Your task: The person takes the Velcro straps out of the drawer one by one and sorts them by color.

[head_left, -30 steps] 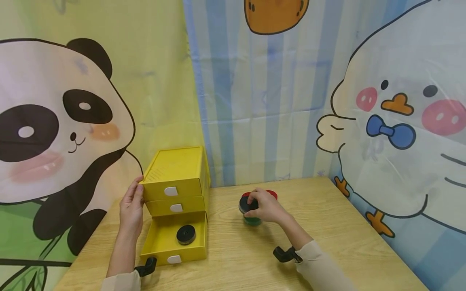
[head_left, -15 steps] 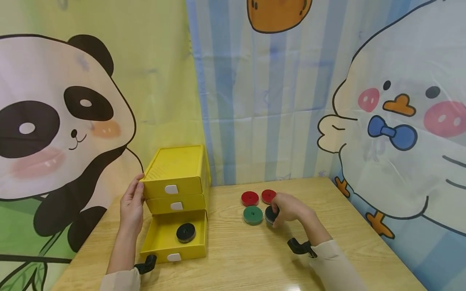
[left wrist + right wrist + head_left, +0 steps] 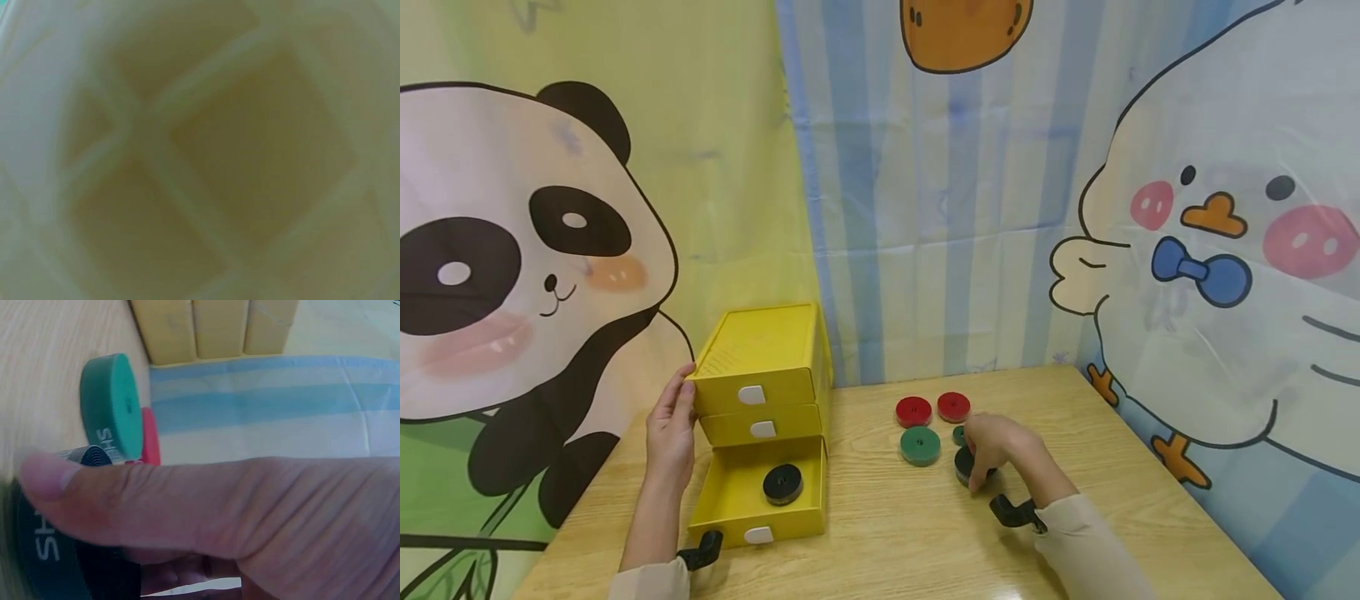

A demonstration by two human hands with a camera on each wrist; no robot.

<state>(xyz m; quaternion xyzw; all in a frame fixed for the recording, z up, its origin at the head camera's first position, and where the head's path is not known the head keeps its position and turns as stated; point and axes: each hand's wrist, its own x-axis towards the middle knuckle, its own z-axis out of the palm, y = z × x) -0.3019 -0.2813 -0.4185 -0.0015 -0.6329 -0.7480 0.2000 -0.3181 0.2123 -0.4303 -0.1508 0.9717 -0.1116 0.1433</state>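
My right hand [image 3: 1006, 446] grips a black roll of strap tape [image 3: 964, 465] low over the table. In the right wrist view the thumb [image 3: 53, 478] lies across the black roll [image 3: 47, 556], which bears pale letters. Just behind that hand, a small green roll [image 3: 958, 435] is partly hidden. To its left stand a larger green roll [image 3: 920, 447] and two red rolls [image 3: 913, 411]. My left hand [image 3: 672, 425] rests with extended fingers against the upper left corner of a yellow drawer unit [image 3: 767, 333]. Another black roll [image 3: 783, 483] lies inside its pulled-out bottom drawer [image 3: 718, 500].
The two upper drawers [image 3: 786, 386] are closed, with white tabs on their fronts. A cartoon-printed curtain [image 3: 895, 333] borders the back of the wooden table [image 3: 880, 533]. Black wrist mounts [image 3: 1013, 511] project near both sleeves. The left wrist view shows only a blurred lattice pattern.
My right hand has carried the black roll from above the green and red rolls to the right, then nearer the front. The small green roll has come into view. My left hand stays put.
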